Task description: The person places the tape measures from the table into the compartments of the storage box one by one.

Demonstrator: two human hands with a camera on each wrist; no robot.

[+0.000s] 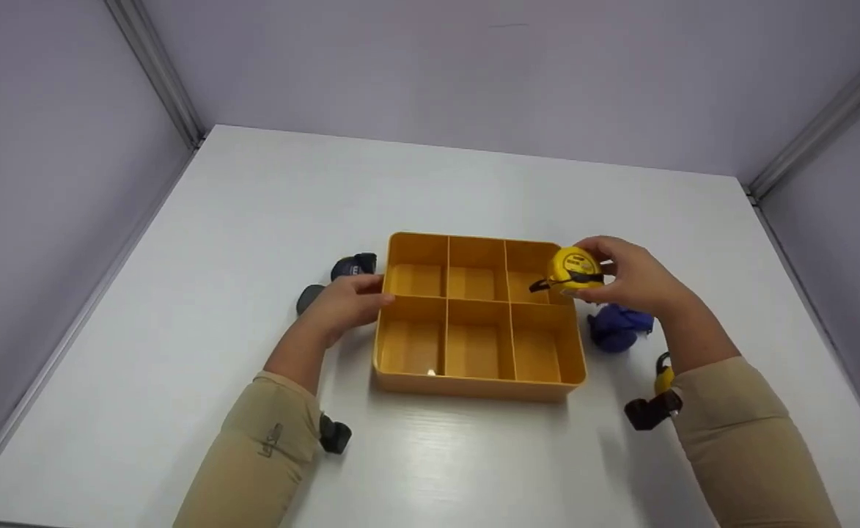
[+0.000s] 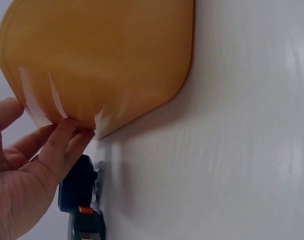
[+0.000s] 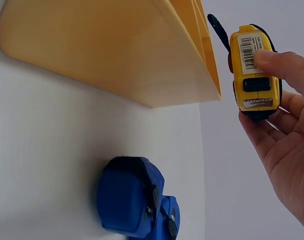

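Observation:
A yellow divided tray (image 1: 473, 385) with several compartments sits mid-table. My right hand (image 1: 631, 277) holds a yellow tape measure (image 1: 575, 269) above the tray's far right compartment; in the right wrist view the tape measure (image 3: 254, 70) is pinched between thumb and fingers beside the tray wall (image 3: 117, 55). My left hand (image 1: 349, 301) rests with straight fingers against the tray's left side, and its fingertips (image 2: 67, 135) touch the tray wall (image 2: 102, 55).
Two dark tape measures (image 1: 354, 266) lie left of the tray, seen too in the left wrist view (image 2: 82, 195). A blue tape measure (image 1: 618, 326) lies right of the tray, also in the right wrist view (image 3: 134, 197). Another yellow-black item (image 1: 663, 378) sits near my right forearm. Walls enclose the table.

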